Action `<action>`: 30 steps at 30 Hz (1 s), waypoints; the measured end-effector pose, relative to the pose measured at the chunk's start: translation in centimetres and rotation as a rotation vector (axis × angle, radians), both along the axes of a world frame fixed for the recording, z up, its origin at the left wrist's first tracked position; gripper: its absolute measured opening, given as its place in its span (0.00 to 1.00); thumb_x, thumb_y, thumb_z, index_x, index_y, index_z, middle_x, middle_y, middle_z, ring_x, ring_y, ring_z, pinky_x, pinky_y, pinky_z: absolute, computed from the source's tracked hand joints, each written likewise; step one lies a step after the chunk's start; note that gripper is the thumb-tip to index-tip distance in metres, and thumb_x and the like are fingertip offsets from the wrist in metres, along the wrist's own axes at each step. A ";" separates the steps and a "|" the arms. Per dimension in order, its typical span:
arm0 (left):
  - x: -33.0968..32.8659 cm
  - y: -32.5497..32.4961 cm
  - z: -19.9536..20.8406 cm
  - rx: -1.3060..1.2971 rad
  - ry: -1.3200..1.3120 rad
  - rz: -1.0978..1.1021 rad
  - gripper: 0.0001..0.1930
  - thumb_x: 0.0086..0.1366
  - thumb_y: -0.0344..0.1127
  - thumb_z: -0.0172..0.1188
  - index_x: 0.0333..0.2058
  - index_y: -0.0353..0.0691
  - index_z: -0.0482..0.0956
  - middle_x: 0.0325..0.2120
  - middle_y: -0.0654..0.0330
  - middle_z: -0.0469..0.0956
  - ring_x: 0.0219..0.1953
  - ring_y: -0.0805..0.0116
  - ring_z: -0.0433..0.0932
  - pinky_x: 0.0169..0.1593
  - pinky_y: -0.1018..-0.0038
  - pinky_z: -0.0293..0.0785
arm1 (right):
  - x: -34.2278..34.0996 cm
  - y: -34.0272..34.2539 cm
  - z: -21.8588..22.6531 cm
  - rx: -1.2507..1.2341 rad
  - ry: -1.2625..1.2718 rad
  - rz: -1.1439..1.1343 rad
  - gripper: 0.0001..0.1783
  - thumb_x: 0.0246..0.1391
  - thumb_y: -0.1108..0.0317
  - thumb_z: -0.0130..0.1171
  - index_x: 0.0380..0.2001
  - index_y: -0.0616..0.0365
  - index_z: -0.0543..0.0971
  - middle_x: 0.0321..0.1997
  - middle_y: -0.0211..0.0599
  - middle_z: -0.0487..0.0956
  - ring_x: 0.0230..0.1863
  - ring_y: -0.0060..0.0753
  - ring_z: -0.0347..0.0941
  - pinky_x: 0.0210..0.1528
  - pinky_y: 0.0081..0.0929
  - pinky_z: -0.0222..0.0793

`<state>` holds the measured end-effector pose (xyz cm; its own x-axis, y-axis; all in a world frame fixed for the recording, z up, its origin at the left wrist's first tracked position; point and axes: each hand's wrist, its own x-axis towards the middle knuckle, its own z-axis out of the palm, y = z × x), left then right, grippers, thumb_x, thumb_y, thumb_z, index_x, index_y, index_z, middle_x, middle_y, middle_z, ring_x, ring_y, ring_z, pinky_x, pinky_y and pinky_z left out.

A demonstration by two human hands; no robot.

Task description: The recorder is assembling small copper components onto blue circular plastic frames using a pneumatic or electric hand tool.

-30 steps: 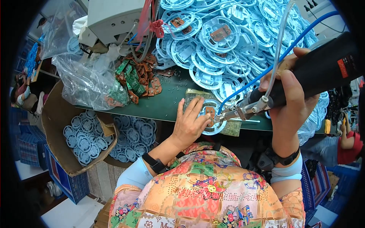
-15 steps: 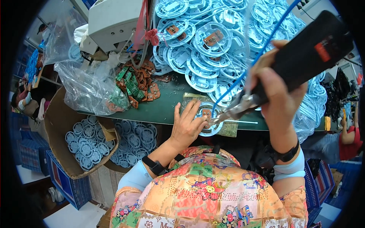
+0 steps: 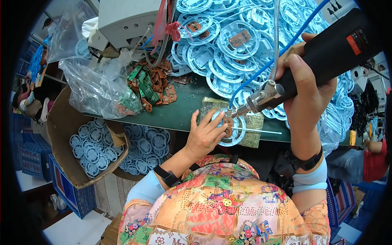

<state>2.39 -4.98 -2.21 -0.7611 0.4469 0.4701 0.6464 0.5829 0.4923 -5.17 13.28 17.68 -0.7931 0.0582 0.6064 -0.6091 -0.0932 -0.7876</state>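
My right hand [image 3: 304,87] is wrapped round a black power screwdriver [image 3: 335,47], tilted down to the left. Its metal nose [image 3: 255,102] meets the upper end of a small brown circuit board [image 3: 229,127]. That board sits in a round light-blue plastic housing [image 3: 239,135], from which a thin pale rod or cable [image 3: 265,132] sticks out to the right. With fingertips and thumb, my left hand [image 3: 204,136] holds the housing and board down on a yellowish pad [image 3: 253,139] at the table's front edge. The screw under the driver tip cannot be made out.
Similar blue housings [image 3: 239,41] are heaped at the back. Brown and green boards [image 3: 151,85] and loose screws lie left of my work, beside a clear plastic bag [image 3: 92,92]. A cardboard box [image 3: 61,134] holds more housings below. A blue hose [image 3: 261,73] runs to the driver's nose.
The driver's tip has moved from lower on the board to its upper end. My left hand stays on the housing. The whole view has shifted slightly.
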 end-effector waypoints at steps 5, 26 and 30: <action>0.0 0.0 -0.2 -0.006 0.007 0.008 0.14 0.61 0.36 0.65 0.46 0.46 0.82 0.48 0.57 0.78 0.59 0.52 0.70 0.64 0.43 0.49 | -0.2 -0.4 -0.3 0.008 -0.012 -0.026 0.22 0.54 0.78 0.55 0.53 0.69 0.67 0.32 0.40 0.73 0.26 0.30 0.72 0.27 0.26 0.70; -0.1 -0.4 0.4 -0.043 -0.046 -0.019 0.14 0.59 0.35 0.65 0.45 0.46 0.82 0.50 0.56 0.77 0.59 0.53 0.70 0.63 0.47 0.53 | 0.1 -1.1 -0.2 0.038 -0.102 0.001 0.24 0.53 0.79 0.56 0.55 0.68 0.66 0.29 0.40 0.75 0.25 0.29 0.74 0.30 0.28 0.71; -0.7 -0.6 1.2 -0.067 -0.019 -0.086 0.14 0.61 0.38 0.64 0.46 0.47 0.80 0.60 0.56 0.69 0.60 0.57 0.67 0.59 0.46 0.57 | 2.0 1.2 3.0 0.034 -0.061 -0.075 0.25 0.55 0.74 0.53 0.56 0.72 0.66 0.26 0.39 0.74 0.24 0.31 0.73 0.30 0.29 0.72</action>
<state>1.73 -5.62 -1.00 -0.7271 0.5411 0.4226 0.6864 0.5573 0.4673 -3.12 14.47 20.63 -0.8230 0.0986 0.5593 -0.5637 -0.0214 -0.8257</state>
